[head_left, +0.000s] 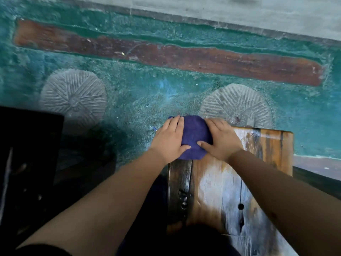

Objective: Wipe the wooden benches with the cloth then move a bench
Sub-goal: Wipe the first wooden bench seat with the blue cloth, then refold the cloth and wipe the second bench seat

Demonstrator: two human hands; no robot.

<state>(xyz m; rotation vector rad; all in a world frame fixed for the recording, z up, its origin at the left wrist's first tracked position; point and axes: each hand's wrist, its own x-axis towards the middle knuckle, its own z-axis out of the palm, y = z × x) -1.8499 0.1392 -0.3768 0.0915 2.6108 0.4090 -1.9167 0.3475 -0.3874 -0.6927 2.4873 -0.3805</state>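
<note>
Cloth (193, 137): a dark blue-purple pad, bunched at the far left corner of the wooden bench (221, 182), partly overhanging that corner. Judged soft, light and limp; it needs flat pressure from above to be worked, not a pinch.

Left hand (168, 141): fingers spread flat over the cloth's left side, thumb laid on its near edge. Right hand (221, 141): fingers likewise extended, palm down on the cloth's right side and on the wood just beside it. Neither hand is closed around anything; both press down.

Bench: thick worn plank, patchy orange and grey, with a dark metal strap (181, 191) along its left edge and a few holes. Judged stiff and heavy; best gripped under the long edges or the far end when moved. The surface looks rough, so the cloth may snag.

Surroundings: a teal floor (129, 100) with two ribbed round stones (73, 98) set in it, one just past the bench's far end. A dark object (27, 145) stands well apart beyond the left edge, its nature unclear. A second bench is not identifiable.
</note>
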